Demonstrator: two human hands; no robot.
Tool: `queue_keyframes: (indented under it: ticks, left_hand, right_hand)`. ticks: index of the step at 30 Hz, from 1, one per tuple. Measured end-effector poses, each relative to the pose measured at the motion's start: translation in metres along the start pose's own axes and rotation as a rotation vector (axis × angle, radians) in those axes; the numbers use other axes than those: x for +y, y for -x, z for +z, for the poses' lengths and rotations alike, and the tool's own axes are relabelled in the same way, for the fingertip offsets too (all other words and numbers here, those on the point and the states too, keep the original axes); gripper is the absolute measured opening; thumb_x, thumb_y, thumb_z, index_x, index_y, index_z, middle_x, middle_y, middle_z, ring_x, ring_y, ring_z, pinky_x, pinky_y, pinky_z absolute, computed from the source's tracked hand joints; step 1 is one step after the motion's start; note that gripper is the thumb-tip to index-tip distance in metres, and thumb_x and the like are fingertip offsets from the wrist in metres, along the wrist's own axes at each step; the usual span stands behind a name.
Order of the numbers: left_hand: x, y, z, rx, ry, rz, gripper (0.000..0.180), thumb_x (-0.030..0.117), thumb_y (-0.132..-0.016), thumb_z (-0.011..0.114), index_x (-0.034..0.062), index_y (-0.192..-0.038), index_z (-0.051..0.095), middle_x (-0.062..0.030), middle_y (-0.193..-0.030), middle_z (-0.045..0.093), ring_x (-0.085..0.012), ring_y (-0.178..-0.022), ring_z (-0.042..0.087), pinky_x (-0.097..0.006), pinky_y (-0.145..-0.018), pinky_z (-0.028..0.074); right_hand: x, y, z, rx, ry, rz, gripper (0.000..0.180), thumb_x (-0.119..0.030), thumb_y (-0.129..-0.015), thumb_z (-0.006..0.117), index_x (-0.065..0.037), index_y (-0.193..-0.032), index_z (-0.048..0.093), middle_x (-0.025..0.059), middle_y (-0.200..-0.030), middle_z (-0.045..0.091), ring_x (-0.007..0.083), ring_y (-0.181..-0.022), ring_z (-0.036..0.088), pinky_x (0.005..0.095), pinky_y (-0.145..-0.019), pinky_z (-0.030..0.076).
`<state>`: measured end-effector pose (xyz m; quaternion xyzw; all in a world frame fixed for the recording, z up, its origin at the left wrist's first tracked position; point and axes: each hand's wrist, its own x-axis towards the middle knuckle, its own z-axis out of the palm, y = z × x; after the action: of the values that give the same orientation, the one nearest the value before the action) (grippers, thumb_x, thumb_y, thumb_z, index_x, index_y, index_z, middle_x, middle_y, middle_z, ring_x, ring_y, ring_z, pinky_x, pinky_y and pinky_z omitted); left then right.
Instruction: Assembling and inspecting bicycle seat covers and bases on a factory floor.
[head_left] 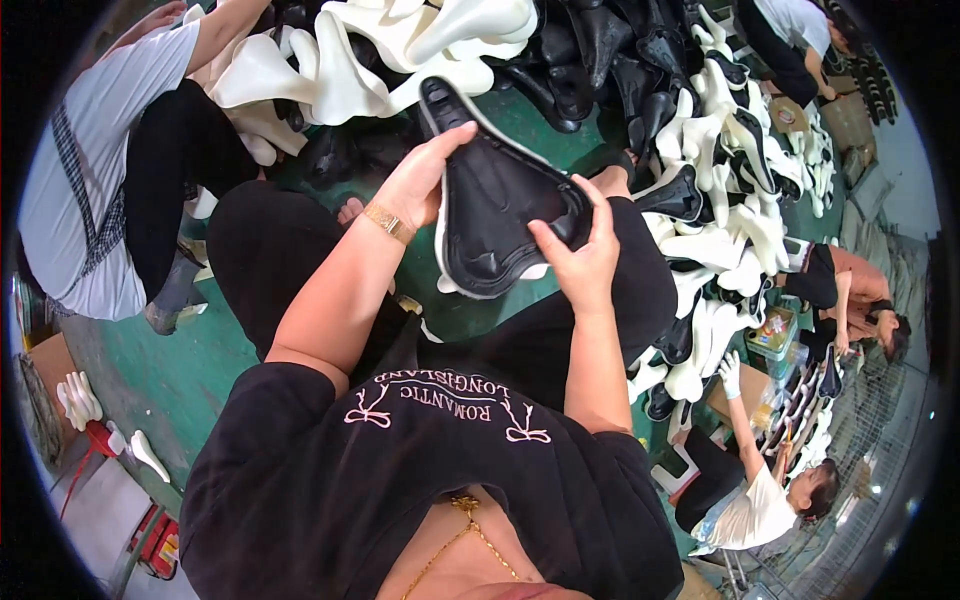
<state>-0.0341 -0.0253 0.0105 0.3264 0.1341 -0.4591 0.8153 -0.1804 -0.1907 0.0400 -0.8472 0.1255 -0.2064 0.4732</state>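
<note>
1. Two bare hands hold one black bicycle saddle (pixel 500 205) up over the person's lap, its underside turned toward the camera and its narrow nose pointing up and away.
2. The left hand (pixel 418 185) is closed on the saddle's left edge near the nose, thumb over the rim; a gold wristwatch (pixel 388 224) sits on that wrist.
3. The right hand (pixel 580 262) grips the saddle's wide rear end, fingers curled over its rim and thumb pressed on the inner face.
4. Judging by the grip, the step in hand is looking over or turning the saddle; any next move calls for both hands to keep a firm hold on the rims, since the shell is smooth and curved.
5. Beyond the saddle's nose lies a heap of white saddle shells (pixel 380 50), and to the right of it a heap of black ones (pixel 600 50); more of both trail down the saddle's right side (pixel 720 240).
6. Under the saddle is a green floor (pixel 190 370).
7. Left of the saddle sits a person in a white shirt (pixel 90 150); to its lower right, another person in a white glove (pixel 728 372) reaches up.
</note>
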Motion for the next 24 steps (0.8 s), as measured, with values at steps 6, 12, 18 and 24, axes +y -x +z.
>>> queue_keyframes:
  ticks: [6,12,18,24]
  left_hand:
    - [-0.03,0.012,0.002,-0.226,-0.521,0.19,0.055,-0.002,-0.081,0.064,0.0022,-0.133,0.044,-0.0058,-0.118,0.06,-0.0135,-0.108,0.056,-0.029,-0.097,0.044]
    - [-0.03,0.005,0.001,-0.102,-0.503,0.145,0.057,-0.009,-0.078,0.056,0.0018,-0.132,0.042,-0.0066,-0.117,0.059,-0.0152,-0.104,0.057,-0.03,-0.094,0.044]
    - [-0.035,0.005,0.007,-0.007,-0.546,0.27,0.056,-0.009,-0.079,0.056,0.0015,-0.132,0.041,-0.0073,-0.116,0.058,-0.0158,-0.105,0.056,-0.03,-0.094,0.044]
    - [-0.033,-0.014,-0.006,0.015,-0.584,0.275,0.051,0.01,-0.085,0.064,0.0049,-0.131,0.043,-0.0056,-0.115,0.06,-0.0135,-0.1,0.059,-0.029,-0.085,0.049]
  right_hand:
    - [0.02,-0.005,-0.003,0.113,0.139,-0.057,0.068,-0.014,-0.067,0.084,-0.001,-0.126,0.052,0.0166,-0.112,0.061,0.0244,-0.103,0.061,0.0333,-0.09,0.048]
    - [0.026,0.005,0.011,0.067,-0.792,0.374,0.066,-0.006,-0.075,0.078,-0.002,-0.132,0.046,0.0118,-0.125,0.055,0.0234,-0.111,0.056,0.0352,-0.094,0.048]
    - [0.035,0.019,0.036,0.05,-0.889,0.627,0.034,-0.011,-0.083,0.073,-0.002,-0.114,0.06,0.003,-0.099,0.065,0.0092,-0.079,0.059,0.0233,-0.066,0.043]
    - [0.034,0.01,0.021,-0.055,-0.962,0.566,0.053,-0.008,-0.084,0.07,0.002,-0.131,0.047,0.0109,-0.125,0.057,0.021,-0.112,0.057,0.0337,-0.096,0.045]
